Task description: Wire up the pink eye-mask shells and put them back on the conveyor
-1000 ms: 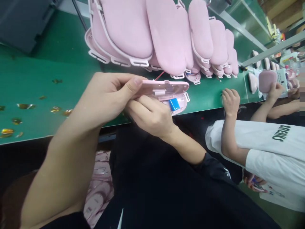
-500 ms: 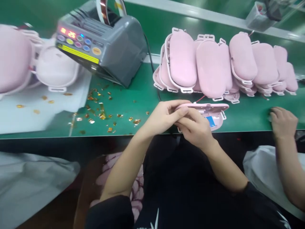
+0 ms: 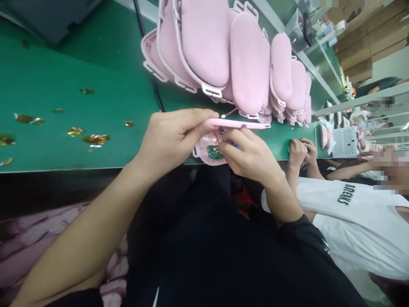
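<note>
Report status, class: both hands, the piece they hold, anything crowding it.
Left hand pinching the pink cover edge-on. Right hand fingers at the open shell by the green circuit board. Stacked pink cases close behind.

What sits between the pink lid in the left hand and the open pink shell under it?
In the head view, the right hand reaches in between the pink lid and the open shell, by the green circuit board and a red wire.

Pink cases [image 3: 223, 55] crowd right behind my hands, co-worker's hands [image 3: 300, 151] block right; green worktop [image 3: 64, 64] left is open.
</note>
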{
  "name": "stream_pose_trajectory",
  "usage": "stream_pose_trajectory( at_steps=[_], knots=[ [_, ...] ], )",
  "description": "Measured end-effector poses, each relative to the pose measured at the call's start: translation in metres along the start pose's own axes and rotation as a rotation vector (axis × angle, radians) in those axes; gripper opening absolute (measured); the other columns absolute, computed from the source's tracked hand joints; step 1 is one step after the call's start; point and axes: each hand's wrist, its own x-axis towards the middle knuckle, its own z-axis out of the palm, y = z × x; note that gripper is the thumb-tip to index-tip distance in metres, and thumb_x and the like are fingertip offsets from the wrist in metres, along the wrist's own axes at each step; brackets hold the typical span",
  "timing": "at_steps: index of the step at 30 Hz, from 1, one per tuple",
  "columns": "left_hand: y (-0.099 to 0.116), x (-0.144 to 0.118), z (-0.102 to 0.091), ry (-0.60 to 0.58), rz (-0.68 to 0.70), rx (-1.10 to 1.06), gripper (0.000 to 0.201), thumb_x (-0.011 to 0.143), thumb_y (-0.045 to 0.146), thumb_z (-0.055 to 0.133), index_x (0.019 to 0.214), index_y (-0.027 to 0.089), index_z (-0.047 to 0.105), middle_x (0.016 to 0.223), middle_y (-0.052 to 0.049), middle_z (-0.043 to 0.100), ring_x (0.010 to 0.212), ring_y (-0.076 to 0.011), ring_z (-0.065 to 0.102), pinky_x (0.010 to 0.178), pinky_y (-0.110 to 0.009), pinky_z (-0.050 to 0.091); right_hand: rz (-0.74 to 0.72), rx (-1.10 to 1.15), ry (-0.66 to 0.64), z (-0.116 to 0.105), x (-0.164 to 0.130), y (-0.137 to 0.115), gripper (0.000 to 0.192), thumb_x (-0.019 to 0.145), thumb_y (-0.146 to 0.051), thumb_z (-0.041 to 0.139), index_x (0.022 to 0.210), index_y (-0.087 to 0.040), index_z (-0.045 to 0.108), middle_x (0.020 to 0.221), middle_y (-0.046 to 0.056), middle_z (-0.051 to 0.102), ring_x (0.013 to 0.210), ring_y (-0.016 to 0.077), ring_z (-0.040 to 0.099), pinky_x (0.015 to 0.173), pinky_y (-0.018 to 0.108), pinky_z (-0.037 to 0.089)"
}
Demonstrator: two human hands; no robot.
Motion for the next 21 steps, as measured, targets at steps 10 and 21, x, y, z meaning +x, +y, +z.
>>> stream_pose_trajectory(
  at_steps=[10, 21],
  knots=[
    [-0.006, -0.001, 0.001, 0.013, 0.042, 0.011, 0.029, 0.114, 0.048, 0.055, 0.129, 0.039, 0.078, 0.122, 0.007, 0.082, 0.110, -0.0190, 0.079, 0.094, -0.032, 0.060, 0.044, -0.083, -0.060, 0.000, 0.003, -0.006, 0.026, 0.105, -0.008, 0.047, 0.112, -0.015, 0.071, 0.119, 0.014, 0.067, 0.114, 0.0288, 0.057, 0.092, 0.043, 0.055],
    [-0.003, -0.004, 0.002, 0.020, 0.057, 0.040, 0.029, 0.114, 0.045, 0.055, 0.131, 0.038, 0.077, 0.128, 0.008, 0.081, 0.119, -0.0204, 0.078, 0.105, -0.035, 0.063, 0.029, -0.173, -0.117, -0.006, 0.010, -0.016, 0.026, 0.109, -0.013, 0.047, 0.115, -0.017, 0.072, 0.117, 0.013, 0.070, 0.109, 0.0292, 0.058, 0.084, 0.043, 0.050]
  ],
)
